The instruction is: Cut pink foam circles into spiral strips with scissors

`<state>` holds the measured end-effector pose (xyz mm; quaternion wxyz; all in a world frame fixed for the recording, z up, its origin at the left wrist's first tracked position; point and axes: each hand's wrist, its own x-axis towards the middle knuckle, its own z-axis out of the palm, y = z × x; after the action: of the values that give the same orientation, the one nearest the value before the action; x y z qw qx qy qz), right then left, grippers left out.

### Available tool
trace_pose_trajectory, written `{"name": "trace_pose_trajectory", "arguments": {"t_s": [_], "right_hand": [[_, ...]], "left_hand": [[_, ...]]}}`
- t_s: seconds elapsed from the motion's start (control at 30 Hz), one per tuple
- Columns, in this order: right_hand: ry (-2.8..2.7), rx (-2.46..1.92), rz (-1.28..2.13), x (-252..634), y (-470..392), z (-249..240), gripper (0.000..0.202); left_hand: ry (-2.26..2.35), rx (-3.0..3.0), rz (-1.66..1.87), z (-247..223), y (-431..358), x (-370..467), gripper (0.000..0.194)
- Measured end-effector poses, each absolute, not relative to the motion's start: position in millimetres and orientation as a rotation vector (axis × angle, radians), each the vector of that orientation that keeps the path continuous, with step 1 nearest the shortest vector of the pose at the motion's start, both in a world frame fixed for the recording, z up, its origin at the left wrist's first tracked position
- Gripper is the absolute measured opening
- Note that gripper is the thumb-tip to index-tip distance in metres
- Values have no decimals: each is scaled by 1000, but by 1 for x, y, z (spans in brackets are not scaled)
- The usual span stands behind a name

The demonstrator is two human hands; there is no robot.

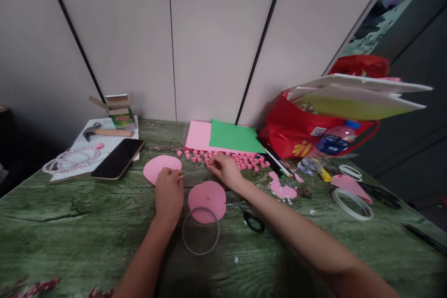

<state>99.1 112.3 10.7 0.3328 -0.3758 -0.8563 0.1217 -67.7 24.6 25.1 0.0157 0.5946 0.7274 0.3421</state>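
Observation:
My left hand is closed at the lower right edge of a pink paper piece with rounded edges. A tiny pale bit shows by its fingertips, too small to name. My right hand reaches to the row of small pink rose-like beads, its fingers bent together; whatever lies between them is hidden. Between my forearms lies a second rounded pink paper piece. A clear ring-shaped roll overlaps its near edge. Black-handled scissors rest beside it, partly under my right forearm.
Pink sheets and a green sheet lie by the wall. At left are a phone, hammer, small box and bead strings. At right stand a red bag and bottle, near a tape roll.

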Motion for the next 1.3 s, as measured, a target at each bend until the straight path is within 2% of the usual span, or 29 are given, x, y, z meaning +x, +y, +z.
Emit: {"name": "trace_pose_trajectory", "arguments": {"t_s": [0.2, 0.63, 0.8, 1.07, 1.3], "right_hand": [[-2378, -1143, 98, 79, 128, 1, 10], [-2420, -1083, 114, 81, 133, 2, 16], [-2370, -1092, 196, 103, 131, 20, 10], [-2469, -1082, 642, 157, 124, 26, 7], [-2429, -1265, 554, 146, 103, 7, 7]], "left_hand": [[2505, 1955, 562, 29, 21, -88, 31], [2523, 2073, 173, 36, 23, -85, 35], [2543, 2114, 24, 38, 21, -77, 36], [2592, 1893, 83, 36, 21, -76, 37], [2602, 1675, 192, 40, 20, -77, 30]]}}
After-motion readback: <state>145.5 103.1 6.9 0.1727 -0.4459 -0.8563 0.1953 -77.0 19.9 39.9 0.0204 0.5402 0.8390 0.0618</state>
